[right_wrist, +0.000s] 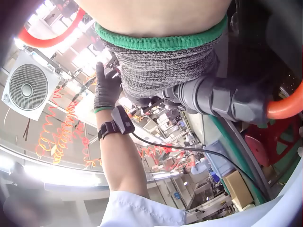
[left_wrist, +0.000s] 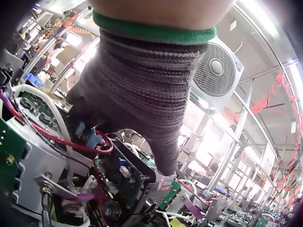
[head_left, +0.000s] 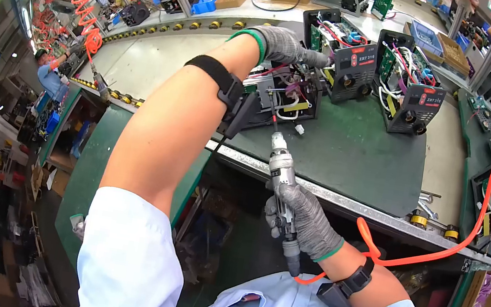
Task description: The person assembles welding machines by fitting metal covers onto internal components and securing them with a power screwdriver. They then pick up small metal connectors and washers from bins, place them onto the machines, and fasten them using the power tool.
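Observation:
Grey-gloved, my right hand (head_left: 305, 221) grips a pneumatic screwdriver (head_left: 282, 166), whose long bit points up into the nearest electronics unit (head_left: 295, 105). In the right wrist view the tool's black hose end (right_wrist: 222, 100) sticks out beside the glove (right_wrist: 165, 71). Over that unit's far side reaches my left hand (head_left: 278, 46), one finger extended towards the neighbouring unit's black front panel (head_left: 354, 65). The left wrist view has this hand (left_wrist: 137, 90) above red and white wires (left_wrist: 71, 141), one digit pointing down; its other fingertips are hidden. A white connector (head_left: 299, 129) lies beside the unit.
Another open unit (head_left: 417, 103) stands to the right on the green mat (head_left: 380, 155). An orange air hose (head_left: 427, 263) loops at the right. Bolts (head_left: 429, 205) lie near the bench edge; blue bins (head_left: 426, 38) and boxes stand at the back. A coiled red hose hangs at left.

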Tool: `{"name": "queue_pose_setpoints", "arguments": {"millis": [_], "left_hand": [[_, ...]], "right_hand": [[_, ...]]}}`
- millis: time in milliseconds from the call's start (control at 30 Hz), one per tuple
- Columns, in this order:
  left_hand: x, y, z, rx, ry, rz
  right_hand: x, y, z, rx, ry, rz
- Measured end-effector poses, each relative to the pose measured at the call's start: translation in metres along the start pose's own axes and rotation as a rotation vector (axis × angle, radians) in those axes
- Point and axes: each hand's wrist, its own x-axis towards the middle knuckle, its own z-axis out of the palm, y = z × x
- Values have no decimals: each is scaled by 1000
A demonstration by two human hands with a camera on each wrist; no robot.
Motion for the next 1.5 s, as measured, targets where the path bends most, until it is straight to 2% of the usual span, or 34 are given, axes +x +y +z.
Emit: {"name": "queue_pose_setpoints", "arguments": {"millis": [33, 133, 167, 233, 633, 700, 733, 833, 900, 967, 1033, 1133, 1167, 1233, 1333, 1433, 1500], "left_hand": [[-6, -1, 0, -1, -21, 19], [-16, -2, 1, -29, -7, 43], [-17, -4, 0, -28, -6, 43], [-20, -6, -1, -69, -14, 35], [-9, -11, 4, -44, -28, 20], [-16, -9, 7, -116, 82, 41], [-21, -11, 6, -102, 100, -25], [-42, -22, 2, -57, 415, 87], [-83, -27, -3, -78, 666, 135], [-120, -40, 0, -225, 781, 160], [-161, -46, 7, -218, 785, 131], [-192, -66, 45, -380, 752, 69], [-201, -66, 58, -594, 642, 102], [-200, -79, 97, -712, 623, 88], [-207, -63, 138, -806, 537, 4], [-194, -60, 180, -887, 501, 2], [-190, -54, 188, -953, 398, -41]], "right_hand": [[-1, -2, 2, 2, 0, -3], [-2, -6, 6, 500, -202, 104], [-1, -8, 7, 501, -203, 103], [0, -17, 10, 698, -306, 178], [9, -21, 15, 551, -206, 98], [9, -23, 16, 575, -214, 117], [9, -25, 16, 600, -221, 138], [10, -28, 12, 607, -241, 165], [13, -28, 9, 553, -233, 160], [14, -29, 8, 499, -227, 152], [15, -33, 9, 463, -213, 154], [15, -41, 13, 500, -248, 162], [14, -42, 15, 538, -255, 168], [13, -44, 19, 554, -267, 162], [6, -48, 24, 609, -274, 193], [13, -39, 12, 447, -208, 164], [13, -39, 8, 395, -224, 151]]}}
